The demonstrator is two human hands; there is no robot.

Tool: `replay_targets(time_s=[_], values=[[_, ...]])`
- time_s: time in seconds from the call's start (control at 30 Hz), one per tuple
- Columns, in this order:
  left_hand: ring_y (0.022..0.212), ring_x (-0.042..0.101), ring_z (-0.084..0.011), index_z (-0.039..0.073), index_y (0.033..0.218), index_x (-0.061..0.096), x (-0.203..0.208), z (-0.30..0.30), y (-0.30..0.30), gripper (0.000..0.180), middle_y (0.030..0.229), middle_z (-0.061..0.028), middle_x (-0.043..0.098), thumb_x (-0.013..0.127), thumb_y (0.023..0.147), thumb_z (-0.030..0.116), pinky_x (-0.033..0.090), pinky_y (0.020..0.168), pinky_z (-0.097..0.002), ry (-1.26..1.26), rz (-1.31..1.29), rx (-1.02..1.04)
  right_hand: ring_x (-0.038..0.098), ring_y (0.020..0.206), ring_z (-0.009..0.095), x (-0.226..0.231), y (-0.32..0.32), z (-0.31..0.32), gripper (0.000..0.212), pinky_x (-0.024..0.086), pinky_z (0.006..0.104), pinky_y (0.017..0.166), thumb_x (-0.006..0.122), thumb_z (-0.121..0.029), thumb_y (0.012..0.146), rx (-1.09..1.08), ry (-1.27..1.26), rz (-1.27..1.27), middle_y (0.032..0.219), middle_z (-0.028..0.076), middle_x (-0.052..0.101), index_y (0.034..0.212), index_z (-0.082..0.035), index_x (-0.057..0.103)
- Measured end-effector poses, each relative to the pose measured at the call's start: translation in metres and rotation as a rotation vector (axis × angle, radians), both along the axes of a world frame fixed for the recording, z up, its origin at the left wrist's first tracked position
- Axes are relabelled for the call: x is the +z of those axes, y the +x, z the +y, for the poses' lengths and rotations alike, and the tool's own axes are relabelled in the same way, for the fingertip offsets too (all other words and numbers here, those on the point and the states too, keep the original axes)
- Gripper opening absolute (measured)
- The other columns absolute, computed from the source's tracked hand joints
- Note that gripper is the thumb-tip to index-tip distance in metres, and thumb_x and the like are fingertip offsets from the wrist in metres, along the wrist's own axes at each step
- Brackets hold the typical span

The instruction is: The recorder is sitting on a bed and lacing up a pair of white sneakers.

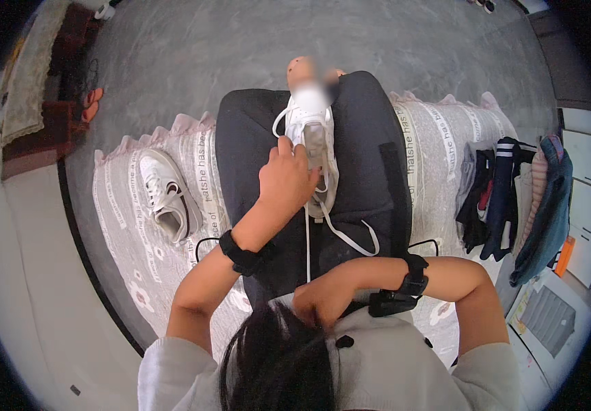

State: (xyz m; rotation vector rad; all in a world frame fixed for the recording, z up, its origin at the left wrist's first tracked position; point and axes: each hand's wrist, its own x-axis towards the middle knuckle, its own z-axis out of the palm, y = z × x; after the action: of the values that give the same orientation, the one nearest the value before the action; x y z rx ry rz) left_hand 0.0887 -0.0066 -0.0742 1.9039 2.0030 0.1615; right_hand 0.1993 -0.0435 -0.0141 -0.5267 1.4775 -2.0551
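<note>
A white sneaker point(332, 154) lies lengthwise on my lap, over dark trousers point(247, 130). My left hand point(287, 175) is bent over its left side, fingers curled against the shoe and thumb towards the middle. A white shoelace point(357, 241) hangs loose from the sneaker's near end and curves to the right. Another length of lace runs taut from the shoe towards my chest, where my right hand point(324, 294) is closed on it. Hair and the hand's own bend partly hide the right fingers. One more lace loop sticks out at the shoe's far left.
To my left, a second white sneaker point(165, 195) with a dark side mark rests on the patterned bedspread point(128, 212). Folded clothes point(508, 195) stand in a row on the right, near white drawers point(580, 205). Orange slippers point(91, 103) are on the grey floor at far left.
</note>
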Motion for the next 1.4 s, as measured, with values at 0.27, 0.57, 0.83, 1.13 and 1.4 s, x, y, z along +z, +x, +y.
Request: replay_targets(time_s=[0.27, 0.57, 0.83, 1.13, 1.4], values=[[0.079, 0.056, -0.0273, 0.005, 0.083, 0.055, 0.014, -0.019, -0.007, 0.012, 0.085, -0.0110, 0.051, 0.054, 0.073, 0.010, 0.049, 0.057, -0.0385, 0.057, 0.087, -0.033, 0.057, 0.070, 0.027, -0.004, 0.016, 0.062, 0.021, 0.045, 0.0353, 0.063, 0.059, -0.019, 0.068, -0.488, 0.858, -0.420, 0.075, 0.014, 0.057, 0.076, 0.000, 0.060], [0.067, 0.058, -0.0356, 0.002, 0.071, 0.053, 0.040, -0.065, 0.014, 0.009, 0.067, -0.0161, 0.057, 0.050, 0.071, 0.010, 0.047, 0.062, -0.0441, -0.423, -0.452, -0.567, 0.055, 0.073, 0.027, -0.083, 0.029, 0.061, 0.048, 0.048, 0.0351, 0.059, 0.060, -0.015, 0.068, -1.138, 1.640, -0.242, 0.090, 0.014, 0.044, 0.110, 0.006, 0.049], [0.057, 0.054, -0.0251, 0.000, 0.072, 0.053, 0.048, -0.056, 0.015, 0.019, 0.060, -0.0129, 0.053, 0.056, 0.076, 0.019, 0.040, 0.054, -0.0369, -0.884, -1.105, -0.828, 0.058, 0.074, 0.029, -0.106, 0.012, 0.075, 0.031, 0.051, 0.0351, 0.057, 0.051, -0.009, 0.074, -1.139, 1.717, -0.369, 0.094, 0.021, 0.048, 0.097, 0.012, 0.053], [0.059, 0.052, -0.0147, 0.000, 0.079, 0.058, 0.031, -0.050, 0.031, 0.021, 0.067, -0.0093, 0.059, 0.054, 0.081, 0.021, 0.042, 0.056, -0.0329, -1.008, -1.255, -1.060, 0.062, 0.067, 0.028, -0.113, -0.003, 0.092, 0.021, 0.052, 0.0366, 0.055, 0.053, -0.011, 0.074, -1.086, 1.675, -0.535, 0.098, 0.024, 0.052, 0.082, 0.007, 0.061], [0.064, 0.060, -0.0336, 0.002, 0.070, 0.063, 0.016, 0.025, -0.026, 0.044, 0.066, -0.0183, 0.060, 0.049, 0.082, 0.042, 0.048, 0.060, -0.0381, -0.521, -0.260, -0.293, 0.062, 0.065, 0.033, -0.130, -0.014, 0.105, 0.016, 0.051, 0.0386, 0.058, 0.054, -0.012, 0.071, -1.130, 1.698, -0.644, 0.088, 0.021, 0.055, 0.073, 0.001, 0.063]])
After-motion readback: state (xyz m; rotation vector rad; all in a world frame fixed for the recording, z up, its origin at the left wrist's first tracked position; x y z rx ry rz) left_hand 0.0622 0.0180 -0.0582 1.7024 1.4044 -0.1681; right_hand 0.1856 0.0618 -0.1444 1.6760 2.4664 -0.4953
